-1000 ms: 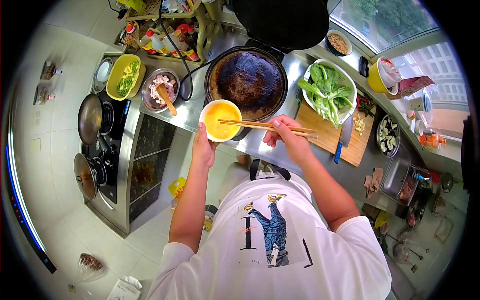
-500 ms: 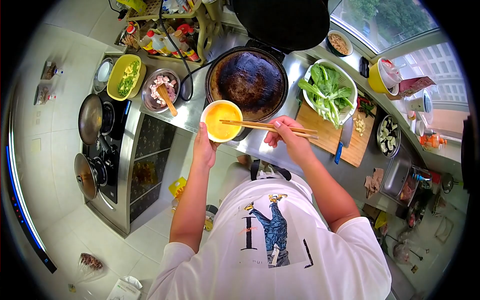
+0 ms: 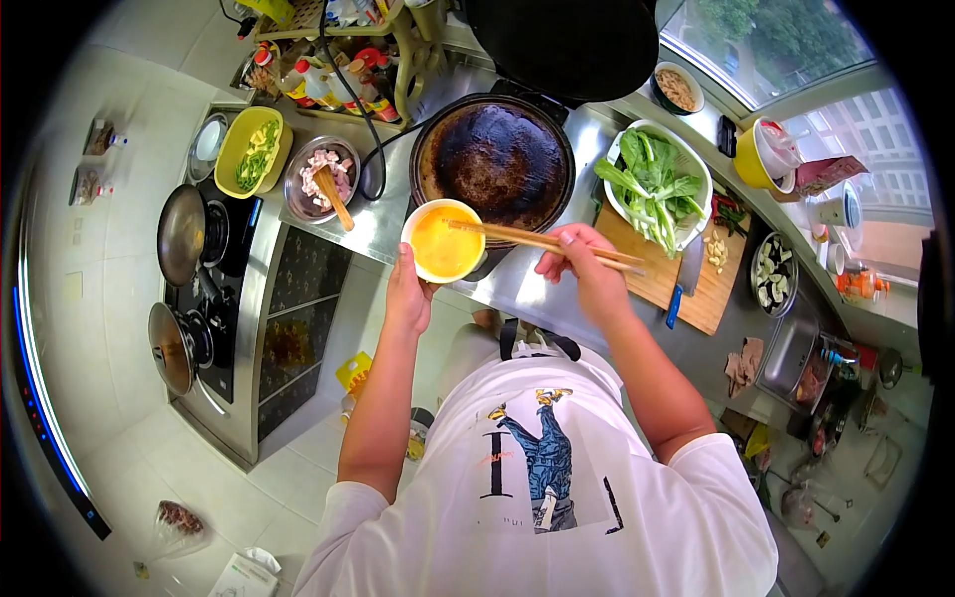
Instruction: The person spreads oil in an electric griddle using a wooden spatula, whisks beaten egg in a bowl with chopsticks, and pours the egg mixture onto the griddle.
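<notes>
My left hand (image 3: 409,294) is closed around the side and underside of a white bowl (image 3: 410,251) holding yellow beaten egg (image 3: 443,245). In my right hand (image 3: 585,264) I grip a pair of wooden chopsticks (image 3: 527,237), their tips dipped in the egg. The bowl is held at the near edge of a round, dark electric griddle (image 3: 491,164), whose black lid (image 3: 562,45) stands raised behind it. Nothing lies on the griddle's browned plate.
Leafy greens in a white basket (image 3: 657,184) sit on a cutting board (image 3: 711,308) with a blue-handled knife (image 3: 683,282) and garlic. Left are a metal bowl of meat (image 3: 323,181), a yellow container (image 3: 255,149) and a stove (image 3: 227,289). Sliced vegetables fill another bowl (image 3: 773,271).
The chopsticks have shifted within the bowl, and my right hand has moved slightly to the right and tilted them more steeply. My left hand keeps the bowl nearly still.
</notes>
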Motion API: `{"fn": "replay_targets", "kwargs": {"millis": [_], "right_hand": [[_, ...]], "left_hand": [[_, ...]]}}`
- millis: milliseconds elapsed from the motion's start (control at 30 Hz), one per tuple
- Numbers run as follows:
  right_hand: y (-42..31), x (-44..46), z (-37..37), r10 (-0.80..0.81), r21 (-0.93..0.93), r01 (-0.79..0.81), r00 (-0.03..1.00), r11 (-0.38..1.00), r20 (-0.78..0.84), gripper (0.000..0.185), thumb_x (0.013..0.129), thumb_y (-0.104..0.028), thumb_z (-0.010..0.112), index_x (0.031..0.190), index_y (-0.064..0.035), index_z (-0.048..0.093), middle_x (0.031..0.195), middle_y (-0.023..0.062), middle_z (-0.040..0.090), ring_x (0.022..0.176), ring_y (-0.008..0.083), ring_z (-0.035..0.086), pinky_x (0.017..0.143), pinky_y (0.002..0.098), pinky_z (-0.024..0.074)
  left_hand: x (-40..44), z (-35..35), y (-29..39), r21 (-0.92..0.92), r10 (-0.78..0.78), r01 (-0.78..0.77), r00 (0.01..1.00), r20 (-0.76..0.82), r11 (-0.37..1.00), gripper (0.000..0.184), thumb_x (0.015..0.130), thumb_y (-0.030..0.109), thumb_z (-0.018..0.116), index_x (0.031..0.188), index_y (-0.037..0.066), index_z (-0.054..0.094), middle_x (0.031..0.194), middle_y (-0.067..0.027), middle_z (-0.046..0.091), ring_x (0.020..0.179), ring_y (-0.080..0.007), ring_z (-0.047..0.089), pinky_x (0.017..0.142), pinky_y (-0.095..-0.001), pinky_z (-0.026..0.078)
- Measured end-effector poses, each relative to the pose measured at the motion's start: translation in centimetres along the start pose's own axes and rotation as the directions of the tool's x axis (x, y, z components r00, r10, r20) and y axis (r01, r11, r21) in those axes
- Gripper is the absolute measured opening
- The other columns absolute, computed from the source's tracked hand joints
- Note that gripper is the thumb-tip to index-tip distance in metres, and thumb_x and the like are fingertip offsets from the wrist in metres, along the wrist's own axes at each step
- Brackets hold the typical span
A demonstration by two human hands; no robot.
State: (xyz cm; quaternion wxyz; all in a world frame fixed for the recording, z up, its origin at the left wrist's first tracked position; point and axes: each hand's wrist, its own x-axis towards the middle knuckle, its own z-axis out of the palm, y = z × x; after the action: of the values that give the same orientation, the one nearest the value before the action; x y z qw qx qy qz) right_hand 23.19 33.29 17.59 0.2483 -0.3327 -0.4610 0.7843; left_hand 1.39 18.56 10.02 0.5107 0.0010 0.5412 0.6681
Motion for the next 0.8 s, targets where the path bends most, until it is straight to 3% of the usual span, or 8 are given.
{"fn": "replay_targets", "kwargs": {"millis": [167,267,333,433,800], "right_hand": [[-0.2,4.5,-2.1,-0.162,0.019,0.167,0.974,0.986,-0.161,0.021,0.096,-0.021,0.046,0.096,-0.0019,0.056,0.074,0.011,0.065,0.064,0.0148,0.059,0.06,0.0263,0.0474],[0.9,9.4,-4.6,-0.096,0.131,0.126,0.972,0.983,-0.214,0.021,0.095,-0.021,0.047,0.095,-0.0024,0.056,0.074,0.0111,0.065,0.068,0.0174,0.06,0.067,0.0292,0.0487],[2.0,12.5,-6.1,0.123,0.384,-0.031,0.968,0.923,-0.218,0.021,0.094,-0.022,0.046,0.092,-0.0031,0.056,0.074,0.0117,0.065,0.074,0.0214,0.062,0.076,0.0336,0.0488],[4.3,16.1,-8.1,0.188,0.432,-0.095,0.966,0.897,-0.179,0.021,0.091,-0.021,0.044,0.089,-0.0039,0.055,0.075,0.0121,0.066,0.076,0.0243,0.062,0.082,0.0369,0.0479],[8.4,20.5,-5.4,0.345,0.504,-0.246,0.932,0.828,-0.113,0.019,0.088,-0.021,0.044,0.084,-0.0057,0.055,0.072,0.0116,0.065,0.077,0.0251,0.063,0.082,0.0372,0.0485]], "left_hand": [[-0.3,0.4,0.3,0.012,0.008,-0.008,1.0,0.004,1.0,0.059,0.097,0.051,0.038,0.13,0.002,0.042,0.122,-0.0103,0.057,0.107,-0.0193,0.06,0.087,-0.0306,0.052],[-0.3,0.5,0.5,0.025,0.023,-0.022,1.0,-0.008,0.999,0.059,0.097,0.051,0.038,0.13,0.002,0.042,0.122,-0.0103,0.057,0.107,-0.0195,0.06,0.088,-0.0311,0.051],[-0.2,0.4,0.5,0.022,0.011,-0.011,1.0,0.005,1.0,0.059,0.097,0.05,0.037,0.131,0.002,0.041,0.125,-0.0108,0.056,0.11,-0.0201,0.059,0.09,-0.032,0.05],[-0.6,0.7,0.7,0.014,0.002,-0.002,0.999,-0.032,1.0,0.058,0.098,0.049,0.037,0.132,0.002,0.04,0.127,-0.0113,0.054,0.113,-0.021,0.057,0.091,-0.0329,0.05],[-1.0,0.1,0.6,-0.007,-0.007,0.006,0.998,-0.062,1.0,0.054,0.099,0.045,0.035,0.131,0.001,0.04,0.127,-0.0115,0.054,0.113,-0.0212,0.057,0.092,-0.0325,0.049]]}}
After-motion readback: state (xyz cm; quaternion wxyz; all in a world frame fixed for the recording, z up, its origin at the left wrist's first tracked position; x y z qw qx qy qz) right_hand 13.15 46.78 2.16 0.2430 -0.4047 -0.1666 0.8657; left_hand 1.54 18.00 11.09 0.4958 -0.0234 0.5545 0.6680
